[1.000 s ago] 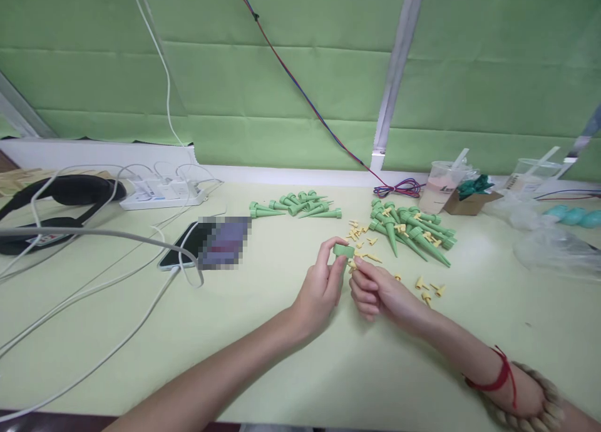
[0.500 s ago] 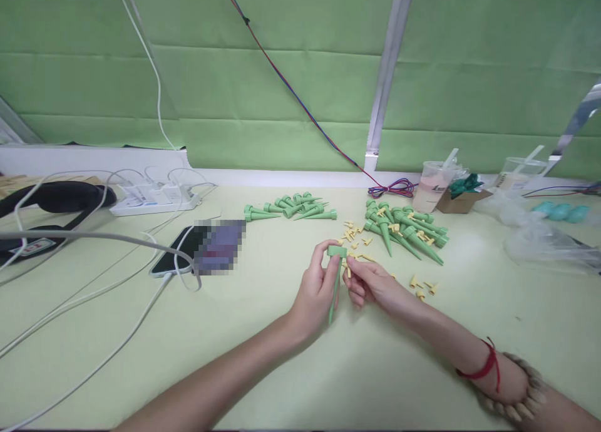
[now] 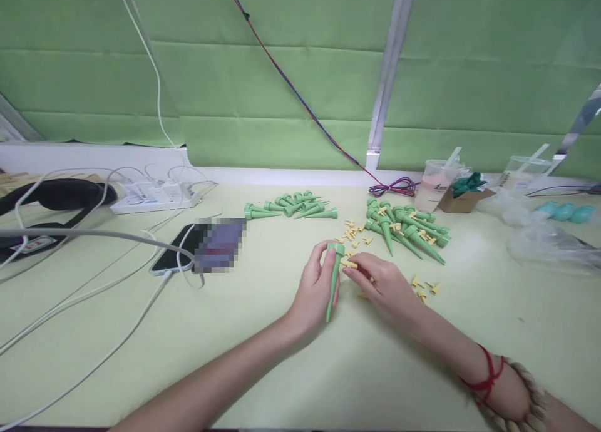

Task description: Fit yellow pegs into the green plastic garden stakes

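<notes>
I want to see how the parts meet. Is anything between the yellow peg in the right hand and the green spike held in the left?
Nothing visible. The right hand holds the yellow peg right beside the green spike gripped by the left hand.

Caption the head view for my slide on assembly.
Left hand holds green spike; right hand brings yellow peg beside it.

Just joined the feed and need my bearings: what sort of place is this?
Probably a small hand-assembly workbench: piles of green spikes and loose yellow pegs on a table, a green spike in the left hand, green partition behind.
</notes>
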Action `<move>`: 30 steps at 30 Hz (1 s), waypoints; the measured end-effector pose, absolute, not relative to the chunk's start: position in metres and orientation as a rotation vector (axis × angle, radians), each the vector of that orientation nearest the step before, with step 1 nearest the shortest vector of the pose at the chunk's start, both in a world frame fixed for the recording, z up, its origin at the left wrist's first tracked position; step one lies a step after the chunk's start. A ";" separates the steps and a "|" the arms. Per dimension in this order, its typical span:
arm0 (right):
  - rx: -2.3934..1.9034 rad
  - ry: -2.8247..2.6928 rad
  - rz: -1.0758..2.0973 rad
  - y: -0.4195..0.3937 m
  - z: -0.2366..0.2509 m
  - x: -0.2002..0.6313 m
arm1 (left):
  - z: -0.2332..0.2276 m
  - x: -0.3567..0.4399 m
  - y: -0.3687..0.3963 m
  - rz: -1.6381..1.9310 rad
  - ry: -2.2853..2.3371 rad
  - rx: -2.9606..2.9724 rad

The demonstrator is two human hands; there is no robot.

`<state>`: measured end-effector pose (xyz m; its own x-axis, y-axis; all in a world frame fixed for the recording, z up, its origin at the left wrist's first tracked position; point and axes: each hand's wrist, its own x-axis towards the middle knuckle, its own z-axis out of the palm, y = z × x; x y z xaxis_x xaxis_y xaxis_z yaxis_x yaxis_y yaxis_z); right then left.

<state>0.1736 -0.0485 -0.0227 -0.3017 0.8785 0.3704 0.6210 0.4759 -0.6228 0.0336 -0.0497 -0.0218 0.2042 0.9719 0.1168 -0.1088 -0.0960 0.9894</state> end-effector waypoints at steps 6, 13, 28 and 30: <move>-1.205 -1.955 0.668 -0.048 -0.026 0.172 | -0.025 0.031 -0.053 1.144 0.960 1.382; -0.997 -1.165 1.894 -0.053 -0.018 0.164 | -0.028 0.030 -0.056 1.122 0.983 1.505; -1.206 -1.940 0.682 -0.052 -0.024 0.167 | -0.020 0.034 -0.049 1.188 0.919 1.237; -1.189 -1.956 0.665 -0.050 -0.024 0.169 | -0.020 0.034 -0.050 1.177 0.919 1.241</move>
